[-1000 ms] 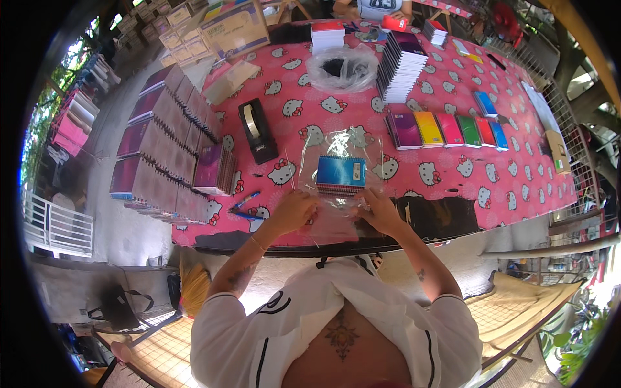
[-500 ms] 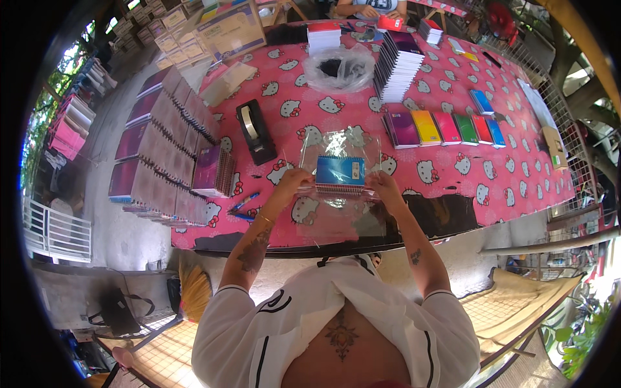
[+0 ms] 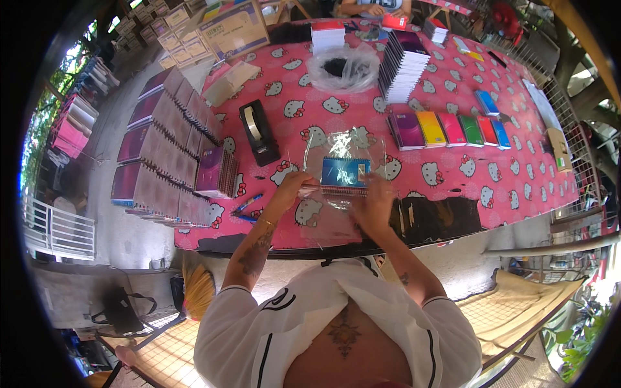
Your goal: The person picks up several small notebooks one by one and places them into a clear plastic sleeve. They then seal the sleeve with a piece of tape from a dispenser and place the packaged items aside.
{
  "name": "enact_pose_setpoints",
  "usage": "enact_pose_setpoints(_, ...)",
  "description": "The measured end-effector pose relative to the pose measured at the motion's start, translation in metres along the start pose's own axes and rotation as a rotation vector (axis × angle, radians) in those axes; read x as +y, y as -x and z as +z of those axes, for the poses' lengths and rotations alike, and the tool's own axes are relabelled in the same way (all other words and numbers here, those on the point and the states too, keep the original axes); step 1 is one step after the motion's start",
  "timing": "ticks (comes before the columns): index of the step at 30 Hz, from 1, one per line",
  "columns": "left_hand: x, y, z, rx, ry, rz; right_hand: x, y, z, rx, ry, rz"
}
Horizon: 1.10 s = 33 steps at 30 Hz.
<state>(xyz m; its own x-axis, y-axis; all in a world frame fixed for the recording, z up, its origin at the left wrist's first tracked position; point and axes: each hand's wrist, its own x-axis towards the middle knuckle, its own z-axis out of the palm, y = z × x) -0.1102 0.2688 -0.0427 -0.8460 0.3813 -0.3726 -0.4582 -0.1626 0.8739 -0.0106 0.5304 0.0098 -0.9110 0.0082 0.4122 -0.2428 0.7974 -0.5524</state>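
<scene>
A small stack of spiral notebooks with a blue cover on top (image 3: 345, 173) lies in front of me, its coil edge toward me. Beneath and around it spreads a clear plastic sheet (image 3: 326, 229), glossy with reflections. My left hand (image 3: 296, 184) is closed on the sheet's edge, just left of the stack. My right hand (image 3: 374, 202) is at the stack's lower right corner, over the plastic. Motion blurs its fingers, so their grip is unclear.
Left stand tall notebook stacks (image 3: 155, 149), a black tape dispenser (image 3: 260, 132) and a blue pen (image 3: 249, 203). A row of colored notebooks (image 3: 432, 129), a tall notebook pile (image 3: 402, 68) and a plastic bag (image 3: 343, 70) lie beyond. Another person (image 3: 375, 9) sits across the table.
My right hand has moved inward and toward me from the stack's right side. My left hand stays at the left edge of the plastic. The view has shifted slightly.
</scene>
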Motion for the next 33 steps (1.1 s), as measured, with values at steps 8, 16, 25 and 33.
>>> enact_pose_setpoints(8,0.039,-0.04,0.039,0.433,-0.583,0.647,-0.01,0.006,0.036,-0.144,0.25,-0.211)
enact_pose_setpoints(16,0.059,-0.163,0.059,-0.053,-1.58,0.749,-0.013,-0.001,0.036,-0.167,0.234,-0.23)
enact_pose_setpoints(25,0.069,-0.154,0.09,-0.081,-1.529,0.832,-0.006,0.007,0.035,-0.155,0.253,-0.214)
enact_pose_setpoints(33,0.078,-0.109,0.092,-0.107,-1.33,0.748,-0.006,-0.005,0.025,-0.184,0.224,-0.263)
